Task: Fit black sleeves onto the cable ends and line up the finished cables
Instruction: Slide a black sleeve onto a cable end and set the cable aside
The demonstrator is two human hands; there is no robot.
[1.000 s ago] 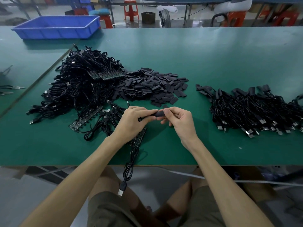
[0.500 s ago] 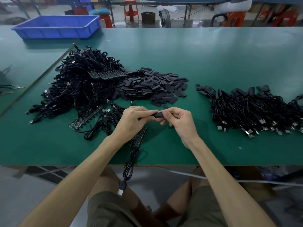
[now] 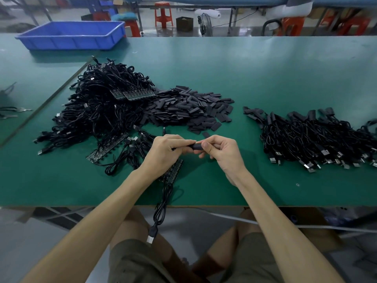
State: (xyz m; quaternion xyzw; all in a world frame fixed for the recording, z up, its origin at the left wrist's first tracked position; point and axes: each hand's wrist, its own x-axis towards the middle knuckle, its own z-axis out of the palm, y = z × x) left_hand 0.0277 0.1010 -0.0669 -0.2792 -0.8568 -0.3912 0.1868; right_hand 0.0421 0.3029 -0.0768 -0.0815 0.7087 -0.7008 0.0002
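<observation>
Between my two hands sits a black sleeve [image 3: 196, 146], pinched by the fingers of my right hand [image 3: 221, 153]. My left hand [image 3: 164, 152] grips the end of a black cable [image 3: 161, 209] that goes into the sleeve; the cable runs under my left wrist and hangs over the table's front edge, its USB plug [image 3: 151, 236] dangling. A heap of loose black sleeves [image 3: 187, 108] lies just beyond my hands. A big tangle of bare cables [image 3: 98, 111] lies at the left. Sleeved cables [image 3: 318, 137] are laid in a row at the right.
The green table [image 3: 255, 78] ends in a front edge just behind my wrists. A blue plastic bin [image 3: 71, 35] stands at the far left. Strips of small circuit boards [image 3: 108, 148] lie among the left cables. Stools and a fan stand beyond the table.
My hands stay together at the same spot. My right fingers have shifted slightly on the sleeve, working it along the cable end.
</observation>
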